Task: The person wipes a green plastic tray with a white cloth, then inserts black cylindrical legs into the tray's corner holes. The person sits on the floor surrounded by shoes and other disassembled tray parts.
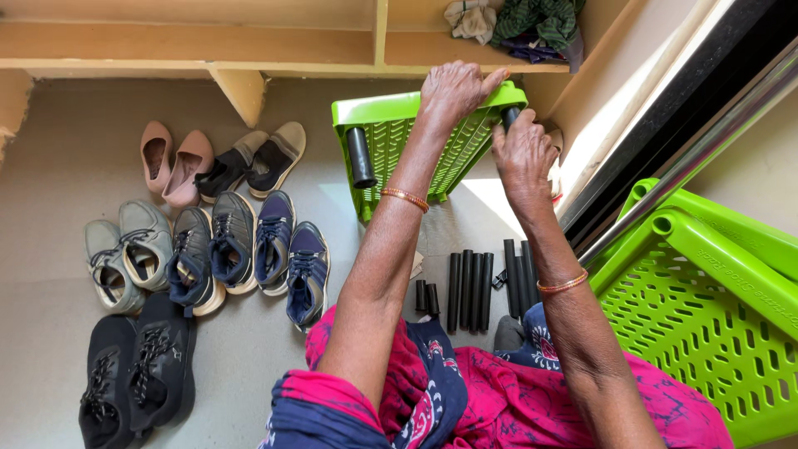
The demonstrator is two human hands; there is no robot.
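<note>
Rack assembly looks early on. Left hand (453, 87) grips the top edge of the green shelf panel (391, 141), stood on the floor by the wooden shelf (191, 46). Right hand (522, 154) closes on a black tube (509, 116) at its corner; one tube (361, 158) already fitted. Loose tubes (474, 291) w/ second panel (706, 291) still wait. Right fingers mostly hidden; socket joint not visible.

One camera, worn on the head, looks steeply down over the person's own arms and lap at the floor (249, 357), near the work; a wooden shelf (191, 46) runs across the top edge.
</note>
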